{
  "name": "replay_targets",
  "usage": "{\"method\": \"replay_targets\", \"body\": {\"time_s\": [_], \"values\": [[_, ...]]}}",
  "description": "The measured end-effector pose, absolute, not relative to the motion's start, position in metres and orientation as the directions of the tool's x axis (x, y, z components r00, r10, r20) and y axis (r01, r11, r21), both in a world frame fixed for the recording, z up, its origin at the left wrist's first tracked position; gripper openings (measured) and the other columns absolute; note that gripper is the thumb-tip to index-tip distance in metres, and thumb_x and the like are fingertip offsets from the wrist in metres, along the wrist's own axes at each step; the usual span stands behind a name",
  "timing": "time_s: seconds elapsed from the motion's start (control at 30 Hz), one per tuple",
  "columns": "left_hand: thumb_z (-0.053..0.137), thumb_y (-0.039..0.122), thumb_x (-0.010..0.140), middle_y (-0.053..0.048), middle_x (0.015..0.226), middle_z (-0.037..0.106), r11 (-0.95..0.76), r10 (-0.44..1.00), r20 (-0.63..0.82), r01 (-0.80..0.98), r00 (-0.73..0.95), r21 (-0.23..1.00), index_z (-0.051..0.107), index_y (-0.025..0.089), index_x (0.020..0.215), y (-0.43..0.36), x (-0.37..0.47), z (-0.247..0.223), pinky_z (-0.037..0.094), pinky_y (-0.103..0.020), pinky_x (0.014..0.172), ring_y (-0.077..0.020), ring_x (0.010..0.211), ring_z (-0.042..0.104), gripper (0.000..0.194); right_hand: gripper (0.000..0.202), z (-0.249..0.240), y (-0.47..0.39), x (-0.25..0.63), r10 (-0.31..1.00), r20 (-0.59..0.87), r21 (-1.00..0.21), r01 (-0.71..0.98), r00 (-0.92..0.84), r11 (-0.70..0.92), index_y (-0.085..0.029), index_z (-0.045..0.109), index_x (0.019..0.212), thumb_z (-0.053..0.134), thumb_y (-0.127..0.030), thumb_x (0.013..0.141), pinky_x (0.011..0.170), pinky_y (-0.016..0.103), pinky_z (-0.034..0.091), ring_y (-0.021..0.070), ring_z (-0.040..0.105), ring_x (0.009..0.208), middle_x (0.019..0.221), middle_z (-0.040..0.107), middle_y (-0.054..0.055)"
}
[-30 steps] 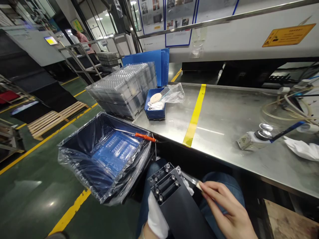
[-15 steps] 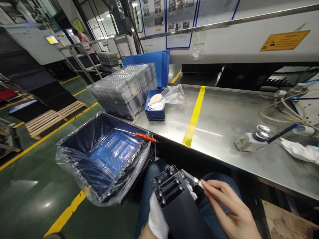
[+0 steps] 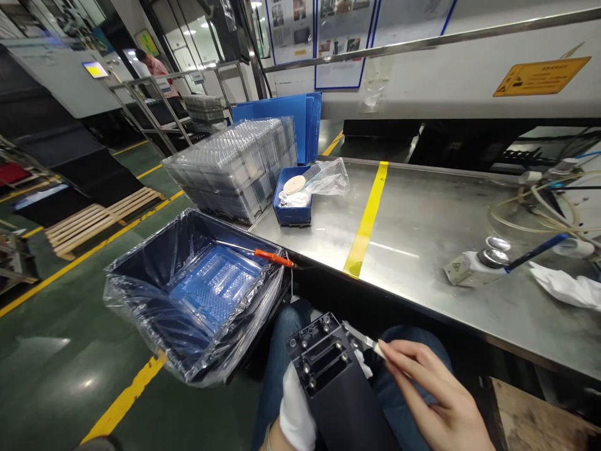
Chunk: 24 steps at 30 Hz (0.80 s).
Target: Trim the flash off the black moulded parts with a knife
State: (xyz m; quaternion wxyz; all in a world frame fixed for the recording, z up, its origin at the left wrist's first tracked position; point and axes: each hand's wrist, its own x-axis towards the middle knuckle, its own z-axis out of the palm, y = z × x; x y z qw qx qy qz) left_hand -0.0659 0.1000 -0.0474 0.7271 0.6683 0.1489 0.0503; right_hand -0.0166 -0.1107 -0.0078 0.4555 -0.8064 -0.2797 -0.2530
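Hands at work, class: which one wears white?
The left hand, gloved in white and holding the black part; the right hand is bare and pinches a thin tool.

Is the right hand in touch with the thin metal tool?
Touching. The head view shows it: the thumb and fingertips of the right hand pinch the pale end of the tool, with no gap between.

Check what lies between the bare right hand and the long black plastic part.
The head view shows a thin metal tool, pinched by the right hand, tip beside the black part.
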Motion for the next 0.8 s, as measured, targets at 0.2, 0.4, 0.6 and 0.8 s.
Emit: {"method": "replay_targets", "body": {"time_s": [0.2, 0.4, 0.6, 0.8], "values": [[0.057, 0.067, 0.096, -0.013, 0.135, 0.065, -0.004, -0.052, 0.009, -0.009, 0.999, 1.000, 0.067, 0.019, 0.136, 0.103, -0.053, -0.013, 0.045, -0.041, 0.117, -0.0286, 0.129, 0.061, 0.063, 0.025, 0.002, -0.116, -0.016, 0.172, 0.666, -0.615, 0.665, 0.726, -0.425, -0.022, 0.068, 0.120, 0.057, -0.012, 0.100, 0.083, 0.011, 0.054, 0.0084, 0.069, 0.092, 0.102, 0.066, 0.006], [0.062, 0.030, 0.098, -0.007, 0.133, 0.060, -0.472, -0.179, 0.236, -0.294, 0.955, 0.831, 0.047, 0.033, 0.154, 0.110, -0.047, 0.011, 0.048, -0.034, 0.109, -0.0209, 0.123, 0.061, 0.058, 0.028, 0.009, -0.121, -0.017, 0.224, 0.631, -0.614, 0.655, 0.743, -0.441, -0.025, 0.066, 0.124, 0.054, -0.013, 0.101, 0.084, 0.012, 0.053, 0.0081, 0.068, 0.094, 0.102, 0.067, 0.003], [0.059, 0.034, 0.101, -0.009, 0.140, 0.057, -0.509, -0.207, 0.089, -0.185, 0.974, 0.841, 0.048, 0.032, 0.153, 0.123, -0.056, -0.009, 0.049, -0.036, 0.112, -0.0229, 0.130, 0.058, 0.052, 0.028, 0.009, -0.125, -0.019, 0.257, 0.638, -0.597, 0.678, 0.725, -0.430, -0.024, 0.067, 0.122, 0.054, -0.012, 0.101, 0.085, 0.011, 0.053, 0.0075, 0.069, 0.094, 0.101, 0.068, 0.004], [0.068, 0.043, 0.094, -0.011, 0.149, 0.053, -0.304, -0.354, 0.033, -0.149, 0.935, 0.941, 0.052, 0.027, 0.153, 0.132, -0.054, -0.025, 0.046, -0.044, 0.117, -0.0317, 0.135, 0.055, 0.063, 0.063, 0.004, -0.121, -0.017, 0.284, 0.017, -0.976, 0.078, 0.959, -0.204, -0.014, 0.068, 0.077, 0.050, -0.071, 0.099, 0.064, 0.018, 0.053, 0.0135, 0.063, 0.065, 0.069, 0.063, 0.008]]}}
